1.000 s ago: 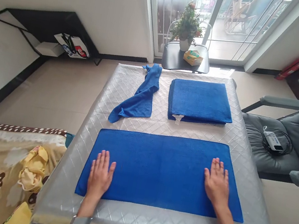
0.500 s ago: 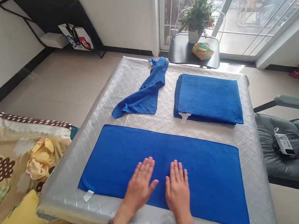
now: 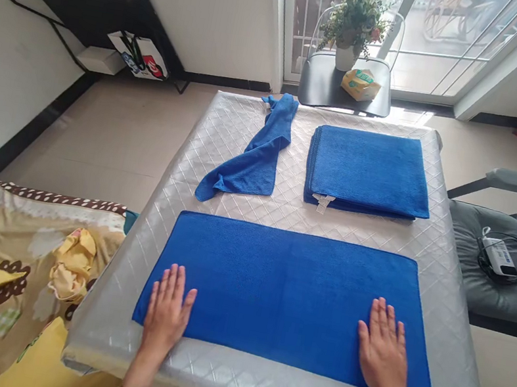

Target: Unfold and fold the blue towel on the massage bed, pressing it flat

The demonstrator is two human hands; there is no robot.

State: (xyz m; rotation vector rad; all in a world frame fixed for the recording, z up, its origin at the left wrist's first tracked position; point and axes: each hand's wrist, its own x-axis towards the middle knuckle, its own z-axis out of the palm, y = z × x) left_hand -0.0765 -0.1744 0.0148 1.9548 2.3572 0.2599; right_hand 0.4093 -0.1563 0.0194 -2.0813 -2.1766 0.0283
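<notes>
A blue towel (image 3: 281,291) lies spread flat along the near side of the table, its long edge towards me. My left hand (image 3: 166,311) rests flat near the towel's left end, fingers stretched out and holding nothing. Close to the right end, my right hand (image 3: 384,349) also lies flat on the cloth with its fingers extended. Behind the spread towel, a stack of folded blue towels (image 3: 370,170) sits at the back right, a white tag hanging from its front. To its left lies a crumpled, twisted blue towel (image 3: 259,160).
A silvery quilted cover (image 3: 206,378) drapes the table. Beyond it stands a black chair (image 3: 317,87) with a potted plant (image 3: 346,57) and a yellow tissue pack (image 3: 360,85). A grey armchair (image 3: 461,236) at right holds a power strip (image 3: 500,256). Patterned bedding (image 3: 43,249) lies at left.
Both hands have slid apart from the towel's middle, the left one leftward and the right one rightward. The left hand now covers the place where the towel's tag showed.
</notes>
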